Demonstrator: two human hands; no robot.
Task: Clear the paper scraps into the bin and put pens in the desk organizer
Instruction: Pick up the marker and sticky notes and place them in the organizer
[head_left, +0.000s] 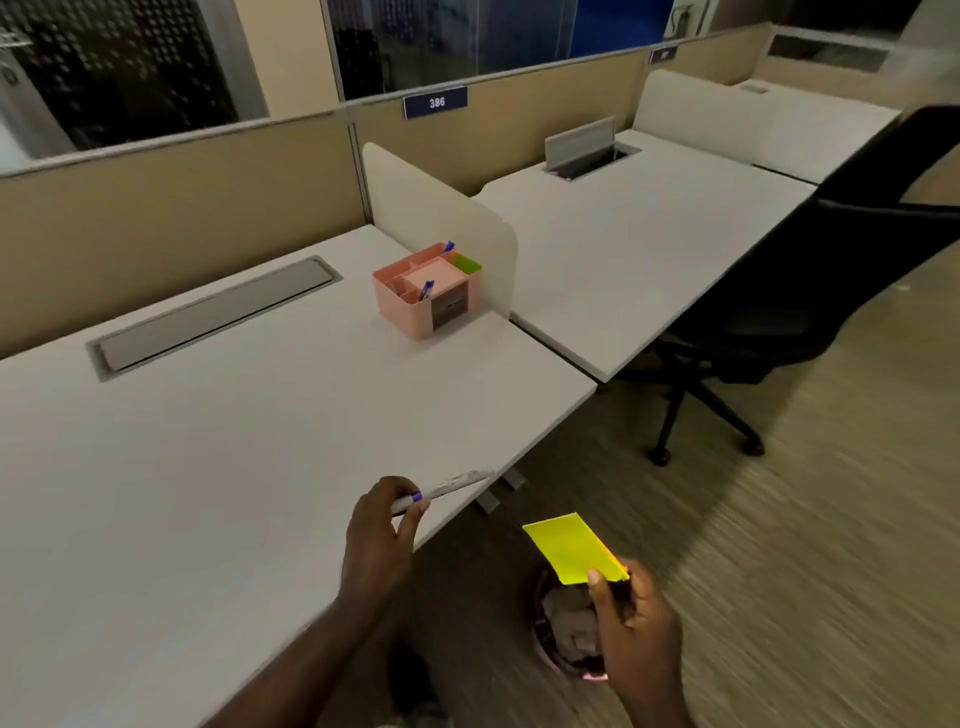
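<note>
We pinch a yellow paper scrap (574, 551) in the right hand (636, 618), its grip directly above the bin (563, 644) for dropping, while the left hand (382, 530) grips a pen (447, 488), the desk organizer (426, 288) well beyond it on the desk (208, 467).

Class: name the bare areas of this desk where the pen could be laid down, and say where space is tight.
The desk is bare from the cable tray lid to the front edge, up to the left hand holding the pen. It is tight only where the pink organizer stands against the divider.
</note>
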